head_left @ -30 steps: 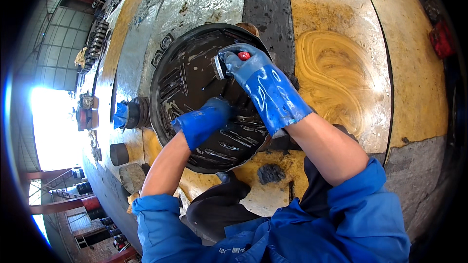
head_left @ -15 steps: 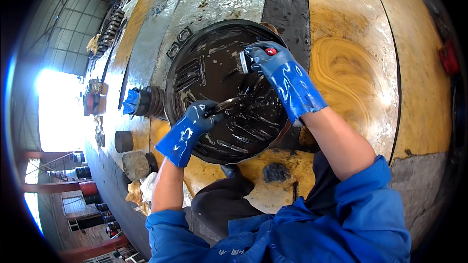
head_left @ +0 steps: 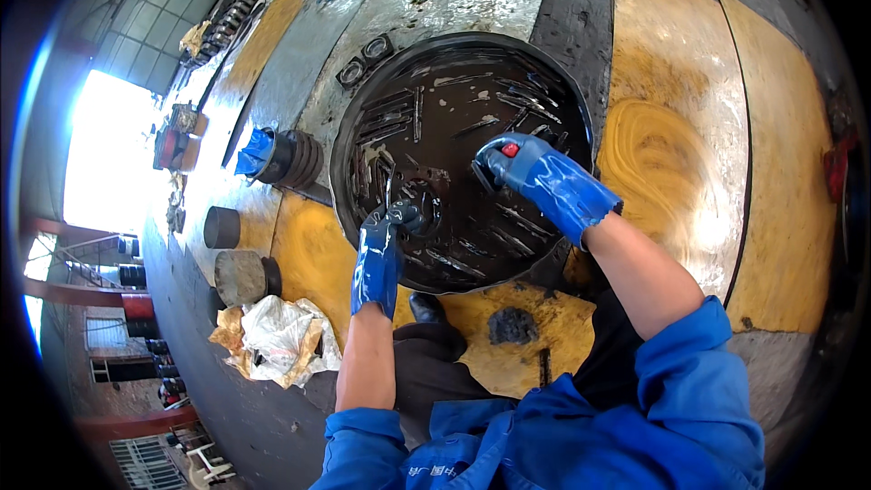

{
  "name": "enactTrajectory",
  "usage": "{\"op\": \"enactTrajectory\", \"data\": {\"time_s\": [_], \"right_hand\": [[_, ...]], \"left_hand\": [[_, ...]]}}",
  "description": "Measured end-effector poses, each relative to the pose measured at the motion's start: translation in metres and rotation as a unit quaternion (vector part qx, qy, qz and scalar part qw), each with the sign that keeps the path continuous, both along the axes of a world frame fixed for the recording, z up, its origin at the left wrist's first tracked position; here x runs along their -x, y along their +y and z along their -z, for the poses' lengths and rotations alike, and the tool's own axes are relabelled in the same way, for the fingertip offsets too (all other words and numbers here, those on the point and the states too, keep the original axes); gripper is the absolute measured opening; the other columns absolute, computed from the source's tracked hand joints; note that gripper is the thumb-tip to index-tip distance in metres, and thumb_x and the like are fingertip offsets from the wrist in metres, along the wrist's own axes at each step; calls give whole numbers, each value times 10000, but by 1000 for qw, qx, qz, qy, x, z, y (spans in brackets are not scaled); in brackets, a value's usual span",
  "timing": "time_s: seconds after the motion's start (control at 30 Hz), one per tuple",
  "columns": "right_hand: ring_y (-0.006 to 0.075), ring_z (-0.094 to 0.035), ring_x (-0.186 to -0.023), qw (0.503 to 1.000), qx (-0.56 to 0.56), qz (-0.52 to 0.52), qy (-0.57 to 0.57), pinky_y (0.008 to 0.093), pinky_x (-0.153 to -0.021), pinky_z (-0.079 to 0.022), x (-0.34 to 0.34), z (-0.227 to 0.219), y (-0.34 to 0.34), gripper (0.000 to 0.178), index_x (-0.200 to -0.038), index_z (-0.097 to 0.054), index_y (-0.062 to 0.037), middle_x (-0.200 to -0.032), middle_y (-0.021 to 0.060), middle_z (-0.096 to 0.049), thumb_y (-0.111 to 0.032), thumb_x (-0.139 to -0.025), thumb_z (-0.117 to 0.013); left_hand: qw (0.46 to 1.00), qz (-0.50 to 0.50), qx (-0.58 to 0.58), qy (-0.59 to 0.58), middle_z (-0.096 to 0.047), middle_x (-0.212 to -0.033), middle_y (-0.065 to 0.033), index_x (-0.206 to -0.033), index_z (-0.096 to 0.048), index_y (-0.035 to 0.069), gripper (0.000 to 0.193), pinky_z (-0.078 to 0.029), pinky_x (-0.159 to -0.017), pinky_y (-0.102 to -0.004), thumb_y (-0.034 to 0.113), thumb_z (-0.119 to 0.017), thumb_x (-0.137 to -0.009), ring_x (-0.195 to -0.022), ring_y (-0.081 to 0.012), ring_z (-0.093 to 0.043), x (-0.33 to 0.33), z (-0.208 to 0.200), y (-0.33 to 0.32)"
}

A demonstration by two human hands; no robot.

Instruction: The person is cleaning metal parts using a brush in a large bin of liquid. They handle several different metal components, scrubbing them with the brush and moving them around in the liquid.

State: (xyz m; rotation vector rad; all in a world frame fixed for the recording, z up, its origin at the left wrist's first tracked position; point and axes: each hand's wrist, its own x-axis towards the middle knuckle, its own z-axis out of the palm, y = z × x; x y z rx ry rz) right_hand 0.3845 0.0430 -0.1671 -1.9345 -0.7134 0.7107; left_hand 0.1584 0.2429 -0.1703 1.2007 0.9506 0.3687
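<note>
One big round black basin (head_left: 363, 118) of dark oily liquid sits on the stained yellow-and-grey floor (head_left: 671, 154), with thin metal rods lying submerged in it. Right hand (head_left: 544, 183) in a blue rubber glove is closed around a small dark tool with a red button (head_left: 499, 159) over the basin. Left hand (head_left: 381, 249), also blue-gloved, is pinched on a thin metal rod (head_left: 389, 189) at the near-left side of the basin.

What you can't make out around the oily pan

Your left hand (head_left: 379, 259) closes over its fingertips, so the thin metal piece (head_left: 389, 189) in it is hidden at the grip. Your right hand (head_left: 543, 183) covers most of the red-topped tool (head_left: 504, 152). The bright doorway (head_left: 113, 150) is washed out; the red thing (head_left: 839, 163) at the rim is blurred.
</note>
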Motion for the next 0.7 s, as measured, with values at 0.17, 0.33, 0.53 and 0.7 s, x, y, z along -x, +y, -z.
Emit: {"op": "enactTrajectory", "data": {"time_s": [0.17,0.33,0.53,0.7], "right_hand": [[317,-726,-983,989,-99,-96,-50,402,-885,-565,34,-17,6,276,-1173,-723,-120,-1057,132,-753,-301,-979,-644],[321,-730,-985,957,-226,-143,-114,391,-883,-584,61,-23,23,212,-1142,-724,-102,-1072,139,-746,-136,-935,-692],[279,-747,-982,926,-294,-103,-213,371,-893,-590,46,23,45,260,-1166,-740,-83,-1085,137,-757,-86,-906,-729],[168,-697,-937,986,-155,-27,-62,315,-878,-561,48,40,56,207,-1168,-730,-37,-1039,78,-761,-127,-990,-674]], "left_hand": [[997,-6,48,-57,-741,-954,-94,-1131,-708,-5,236,-542,-855,-310,158,-668,-964,-867,-194,-708,5,8,14],[997,43,-29,-61,-738,-933,-40,-1110,-729,13,209,-530,-745,-273,168,-661,-988,-816,-124,-668,-16,2,14],[993,77,-57,-73,-709,-917,-6,-1148,-732,6,250,-491,-764,-255,199,-696,-995,-830,-85,-604,-40,13,9],[992,83,-82,-53,-699,-918,9,-1156,-721,-9,279,-471,-759,-257,209,-725,-983,-813,-85,-566,-38,41,1]]}}
